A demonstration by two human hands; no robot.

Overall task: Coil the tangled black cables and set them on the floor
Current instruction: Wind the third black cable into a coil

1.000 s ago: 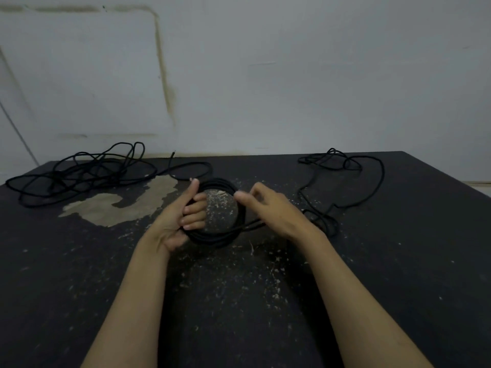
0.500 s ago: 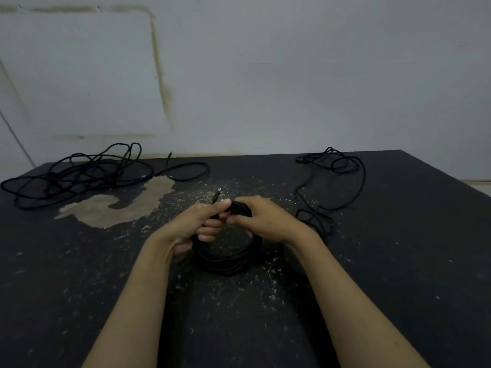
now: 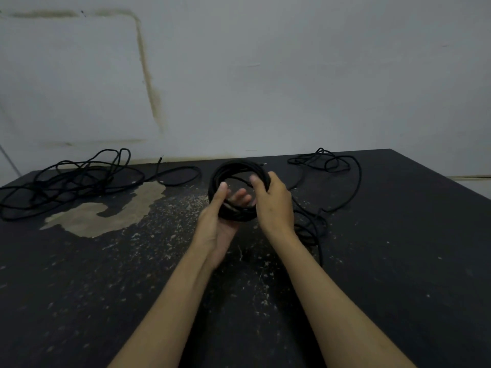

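A neat round coil of black cable (image 3: 233,166) is held up above the dark floor between both hands. My left hand (image 3: 220,224) cradles its lower rim, thumb over the left side and fingers showing through the ring. My right hand (image 3: 273,203) grips the right side with the thumb over the top strands. A loose stretch of the same cable (image 3: 342,181) trails right and back along the floor to a small tangle (image 3: 322,160). A larger tangled black cable (image 3: 77,179) lies at the far left.
The dark floor (image 3: 132,301) is speckled with pale flecks and has a worn tan patch (image 3: 106,213) left of centre. A grey stained wall (image 3: 265,75) rises right behind the cables. The floor's right edge (image 3: 438,179) runs diagonally.
The coil has been lifted from low in front of me to a raised, upright position farther away. Both hands shifted their hold on its rim, and the trailing cable on the right was pulled in.
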